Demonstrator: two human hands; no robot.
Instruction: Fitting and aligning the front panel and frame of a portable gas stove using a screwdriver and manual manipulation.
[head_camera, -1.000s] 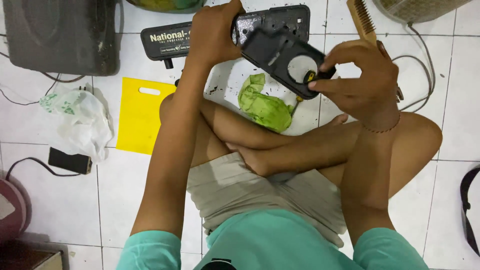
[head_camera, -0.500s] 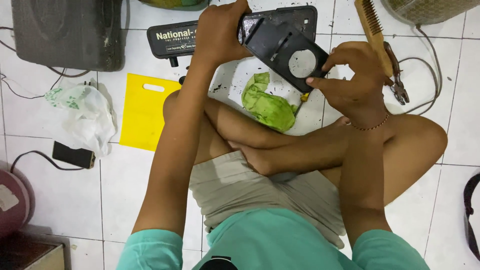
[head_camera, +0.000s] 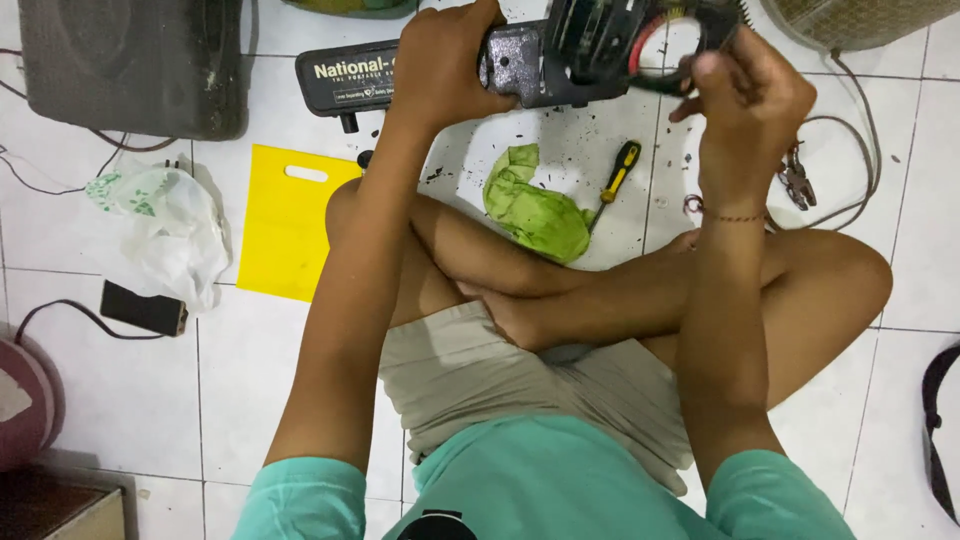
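head view: both hands (head_camera: 445, 60) (head_camera: 750, 95) clamped on black casing (head_camera: 590, 50), now lifted higher.

White tiled floor (head_camera: 130, 400) with grey grout lines, speckled with dark debris, evenly lit from above.

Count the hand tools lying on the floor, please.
2: a screwdriver right of the green cloth, and pliers beside the cable at the right. Others may be hidden.

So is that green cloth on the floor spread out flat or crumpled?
Crumpled: the green cloth lies bunched in folds on the tiled floor, beside the screwdriver.
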